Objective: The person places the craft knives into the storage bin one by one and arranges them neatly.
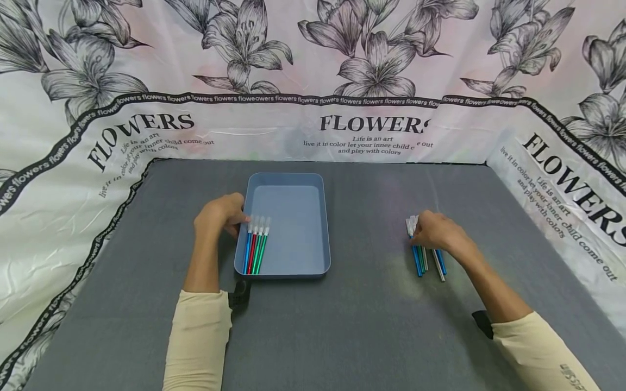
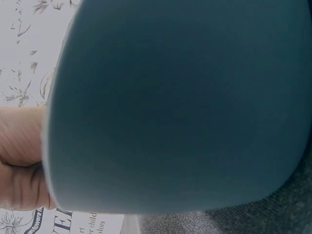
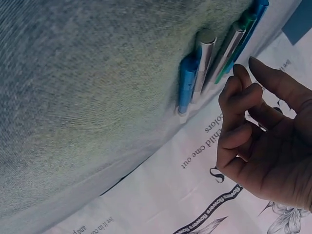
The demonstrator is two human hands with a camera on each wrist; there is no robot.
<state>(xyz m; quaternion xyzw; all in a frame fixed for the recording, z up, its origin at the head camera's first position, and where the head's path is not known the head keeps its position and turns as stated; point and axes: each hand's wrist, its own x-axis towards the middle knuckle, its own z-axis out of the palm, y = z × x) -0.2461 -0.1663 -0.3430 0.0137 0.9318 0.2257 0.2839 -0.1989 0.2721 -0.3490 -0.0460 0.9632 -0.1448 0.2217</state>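
A blue-grey tray (image 1: 303,228) lies on the table, with several clear-capped pens (image 1: 255,247) in blue, red and green side by side along its left part. My left hand (image 1: 221,214) grips the tray's left rim, thumb over the edge. In the left wrist view, the tray's outer surface (image 2: 175,107) hides most of that hand (image 2: 22,156). On the right, my right hand (image 1: 437,233) is over a group of loose pens (image 1: 418,258) in blue, green and silver. In the right wrist view, its fingers (image 3: 234,102) are loosely bent near the pens (image 3: 202,63), with nothing visibly held.
Dark grey cloth (image 1: 362,326) covers the table. A white floral sheet (image 1: 274,130) with printed lettering borders it at the back and sides. A stretch of grey cloth separates the tray from the loose pens.
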